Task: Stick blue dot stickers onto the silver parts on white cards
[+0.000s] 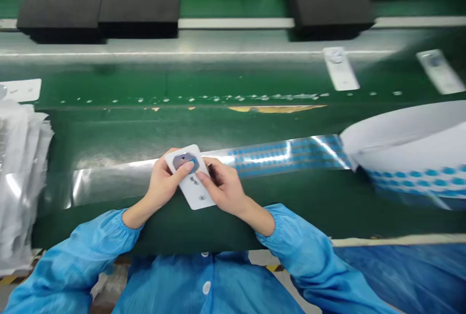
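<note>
Softly round-cornered white panel [191, 185] in hands [227, 185]

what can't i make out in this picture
All in the head view:
White card: the print is too small and blurred to read; its back faces away.
Left hand and right hand: the card hides some fingers.
White sheet: cut off by the right edge.
Plastic stack: cut off by the left edge.
</note>
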`<state>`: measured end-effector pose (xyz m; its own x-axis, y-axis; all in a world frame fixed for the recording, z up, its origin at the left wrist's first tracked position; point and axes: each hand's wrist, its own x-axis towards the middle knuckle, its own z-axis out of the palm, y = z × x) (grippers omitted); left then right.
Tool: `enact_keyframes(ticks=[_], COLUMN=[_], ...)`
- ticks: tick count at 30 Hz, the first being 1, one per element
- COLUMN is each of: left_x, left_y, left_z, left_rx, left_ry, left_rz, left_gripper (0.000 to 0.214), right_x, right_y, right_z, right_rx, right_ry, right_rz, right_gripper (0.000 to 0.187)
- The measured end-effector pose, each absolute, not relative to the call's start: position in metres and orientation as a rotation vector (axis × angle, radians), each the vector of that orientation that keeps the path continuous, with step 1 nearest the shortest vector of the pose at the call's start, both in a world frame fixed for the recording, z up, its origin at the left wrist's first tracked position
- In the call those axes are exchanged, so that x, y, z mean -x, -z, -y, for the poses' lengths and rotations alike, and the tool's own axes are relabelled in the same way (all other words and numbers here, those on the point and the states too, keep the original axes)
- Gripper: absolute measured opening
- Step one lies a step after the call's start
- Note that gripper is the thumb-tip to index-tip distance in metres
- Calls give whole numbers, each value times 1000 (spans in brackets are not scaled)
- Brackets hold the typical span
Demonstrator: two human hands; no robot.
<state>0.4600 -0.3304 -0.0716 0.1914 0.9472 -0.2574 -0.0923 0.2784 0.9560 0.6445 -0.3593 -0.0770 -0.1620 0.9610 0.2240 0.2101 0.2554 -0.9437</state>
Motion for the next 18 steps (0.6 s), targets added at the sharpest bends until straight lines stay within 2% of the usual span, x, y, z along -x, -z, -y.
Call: enact_keyframes(ticks=[4,10,18], left_x=[-455,-455,-445], left_y=[80,64,51], left_z=[326,300,283], left_rx=[-926,-729,-583], left_ry=[-953,-1350,-1338], left_rz=[-1190,-1419,-1416], left_gripper=[37,42,37], right_x=[-642,-639,-636], right_y=[78,82,87], right_z=[355,347,343], right_rx=[1066,1148,1128], right_ry=[-974,-1075,-1053], right_rz=[1594,1585,1678], right_gripper=[23,25,27])
